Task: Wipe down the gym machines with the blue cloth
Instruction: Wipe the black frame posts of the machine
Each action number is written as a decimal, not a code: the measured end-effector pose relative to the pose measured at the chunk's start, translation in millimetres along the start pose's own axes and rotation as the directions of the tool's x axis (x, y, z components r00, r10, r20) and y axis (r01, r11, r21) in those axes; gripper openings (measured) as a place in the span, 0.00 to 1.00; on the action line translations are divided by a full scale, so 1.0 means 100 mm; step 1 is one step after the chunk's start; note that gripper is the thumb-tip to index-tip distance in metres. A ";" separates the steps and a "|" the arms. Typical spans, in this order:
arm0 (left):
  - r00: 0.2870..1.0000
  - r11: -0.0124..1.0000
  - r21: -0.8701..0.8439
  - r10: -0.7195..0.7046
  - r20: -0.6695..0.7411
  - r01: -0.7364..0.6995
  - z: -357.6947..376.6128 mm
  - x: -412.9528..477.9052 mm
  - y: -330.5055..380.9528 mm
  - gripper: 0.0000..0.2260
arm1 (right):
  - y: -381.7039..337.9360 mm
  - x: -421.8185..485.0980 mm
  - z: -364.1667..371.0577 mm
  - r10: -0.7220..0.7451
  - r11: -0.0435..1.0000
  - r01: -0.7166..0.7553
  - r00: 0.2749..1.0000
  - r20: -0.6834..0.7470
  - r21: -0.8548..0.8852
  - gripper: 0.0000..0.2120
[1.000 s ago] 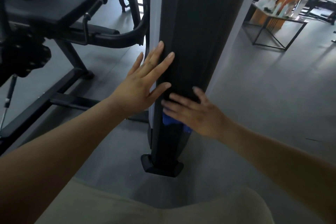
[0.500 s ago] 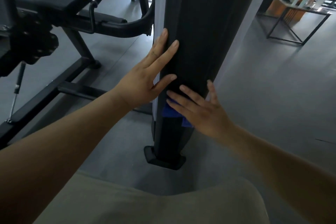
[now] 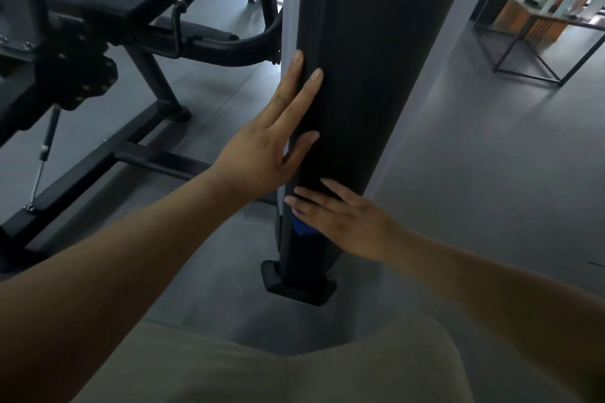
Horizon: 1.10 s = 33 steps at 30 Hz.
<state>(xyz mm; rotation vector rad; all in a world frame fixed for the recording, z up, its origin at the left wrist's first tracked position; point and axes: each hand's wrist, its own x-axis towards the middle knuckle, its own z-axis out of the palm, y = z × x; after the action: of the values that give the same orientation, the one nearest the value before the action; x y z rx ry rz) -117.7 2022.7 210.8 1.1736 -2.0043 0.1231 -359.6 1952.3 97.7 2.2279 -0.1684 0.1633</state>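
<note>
The left hand [image 3: 262,154] lay flat on the left edge of the black machine column [image 3: 353,75], with its fingers straight and spread apart. Lower on the same column, the right hand [image 3: 347,219] pressed the blue cloth [image 3: 302,228] against the front face with straight fingers. Only a small part of the cloth showed under the palm, above the column foot [image 3: 298,285] on the grey floor [image 3: 458,173].
</note>
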 end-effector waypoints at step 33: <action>0.997 0.997 -0.056 -0.047 0.055 0.050 0.16 -0.22 -0.12 0.33 | -0.41 -0.31 0.52 -0.105 0.989 0.104 0.995 -0.002 -0.104 0.38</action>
<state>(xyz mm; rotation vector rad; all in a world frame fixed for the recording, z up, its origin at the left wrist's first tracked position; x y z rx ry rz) -111.6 2024.0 181.6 1.1988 -2.0113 0.0092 -379.4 1938.5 29.0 2.1271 -0.0549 0.1031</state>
